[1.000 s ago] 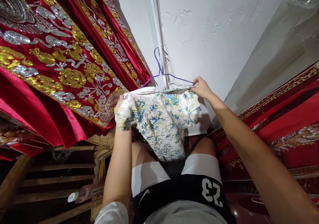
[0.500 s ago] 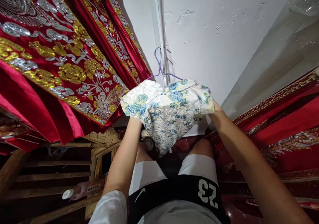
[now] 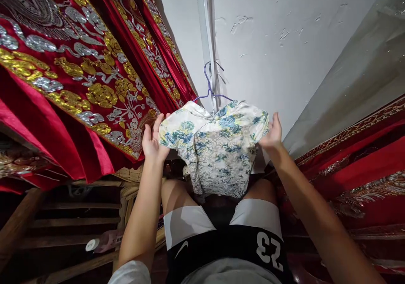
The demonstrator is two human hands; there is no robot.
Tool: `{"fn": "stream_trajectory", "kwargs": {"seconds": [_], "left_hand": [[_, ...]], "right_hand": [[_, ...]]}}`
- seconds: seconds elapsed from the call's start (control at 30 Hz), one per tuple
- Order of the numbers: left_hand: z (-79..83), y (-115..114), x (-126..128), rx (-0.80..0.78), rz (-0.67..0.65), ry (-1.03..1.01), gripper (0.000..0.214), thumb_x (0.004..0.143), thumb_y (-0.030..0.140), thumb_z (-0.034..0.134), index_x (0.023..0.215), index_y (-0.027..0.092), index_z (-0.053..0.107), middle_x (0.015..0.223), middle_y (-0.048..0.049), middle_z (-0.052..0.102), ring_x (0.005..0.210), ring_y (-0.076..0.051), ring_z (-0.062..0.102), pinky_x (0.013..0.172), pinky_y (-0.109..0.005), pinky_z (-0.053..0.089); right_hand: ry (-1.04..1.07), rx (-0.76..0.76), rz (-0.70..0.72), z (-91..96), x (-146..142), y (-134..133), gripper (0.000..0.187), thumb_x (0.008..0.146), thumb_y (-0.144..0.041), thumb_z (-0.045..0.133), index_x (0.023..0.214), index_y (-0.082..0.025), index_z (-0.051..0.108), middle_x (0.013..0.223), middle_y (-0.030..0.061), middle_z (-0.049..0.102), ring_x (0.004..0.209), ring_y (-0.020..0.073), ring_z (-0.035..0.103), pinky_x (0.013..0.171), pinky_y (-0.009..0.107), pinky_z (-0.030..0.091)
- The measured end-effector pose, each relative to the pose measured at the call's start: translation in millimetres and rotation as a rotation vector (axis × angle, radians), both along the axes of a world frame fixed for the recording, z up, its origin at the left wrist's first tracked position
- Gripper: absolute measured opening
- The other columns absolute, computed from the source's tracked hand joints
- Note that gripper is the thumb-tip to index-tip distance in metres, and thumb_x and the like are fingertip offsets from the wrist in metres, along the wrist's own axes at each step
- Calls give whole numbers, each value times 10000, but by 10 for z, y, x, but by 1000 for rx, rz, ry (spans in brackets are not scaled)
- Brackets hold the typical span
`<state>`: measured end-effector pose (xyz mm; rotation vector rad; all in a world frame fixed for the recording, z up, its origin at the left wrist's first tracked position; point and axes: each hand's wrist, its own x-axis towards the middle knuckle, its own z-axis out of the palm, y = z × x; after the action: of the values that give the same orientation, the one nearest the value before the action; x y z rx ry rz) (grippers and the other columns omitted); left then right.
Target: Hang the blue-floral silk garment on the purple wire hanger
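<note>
A short-sleeved white blouse (image 3: 221, 149) with blue and yellow-green flowers hangs spread out on a purple hanger (image 3: 208, 79) in front of me. It has a stand collar and a gathered, crinkled body. At the left sleeve, my left hand (image 3: 155, 140) is open, palm inward, with fingers apart and some fingertips at or behind the sleeve's edge. My right hand (image 3: 272, 133) is open beside the other sleeve, fingers stretched upward and partly behind the cloth. Neither hand visibly grips the fabric.
The hanger hooks by a white pipe (image 3: 209, 31) on the wall. Red embroidered cloths (image 3: 104, 94) hang at the left, and more red fabric (image 3: 363, 183) lies at the right. Below left, a bottle (image 3: 104, 242) lies on a slatted wooden chair (image 3: 72, 223).
Both hands, hidden at the sleeves before, now show outside them with fingers extended. The blouse's lower part has spread wider and hangs straighter.
</note>
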<state>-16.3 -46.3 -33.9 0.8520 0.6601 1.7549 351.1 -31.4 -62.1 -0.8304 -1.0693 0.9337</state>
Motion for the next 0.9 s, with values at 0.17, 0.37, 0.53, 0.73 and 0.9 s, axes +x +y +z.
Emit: {"fn": "stream_trajectory", "kwargs": {"seconds": [0.17,0.37,0.53,0.73,0.9], "left_hand": [[285,-25,-78,71,125,422,375,935,308,631,1272,142,651,971,-70,756,832,-187,664,859,-358,559],[175,-32,138,163,347,866,184,809,336,741,856,162,709,737,-5,637,676,-143,550,663,-268,447],[-164,-169,496,202,636,587,309,904,328,518,646,188,615,629,-5,545,607,-138,486,607,-254,381],[47,-408,945,73,-64,-5,469,992,462,404,623,203,534,427,57,238,393,-106,234,469,-248,314],[230,-585,1096,5,-452,-32,244,830,414,651,781,176,665,562,-8,540,486,-127,511,529,-263,477]], "right_hand": [[133,49,18,687,56,156,378,878,-630,625,1034,-289,671,1071,76,740,1127,283,690,901,435,616],[-84,168,478,1009,-570,-578,591,920,-777,482,1084,-235,651,1029,75,704,1040,255,682,818,391,587],[-737,329,751,483,-979,-1103,459,823,-555,772,1124,-217,697,953,51,673,753,170,609,678,306,509],[-696,262,165,97,-799,-745,659,756,-515,840,1304,-207,643,1326,161,620,1201,326,583,967,464,525],[-537,-164,517,-101,-461,-726,548,837,-747,628,710,-215,665,692,45,656,664,218,645,628,357,559]]}}
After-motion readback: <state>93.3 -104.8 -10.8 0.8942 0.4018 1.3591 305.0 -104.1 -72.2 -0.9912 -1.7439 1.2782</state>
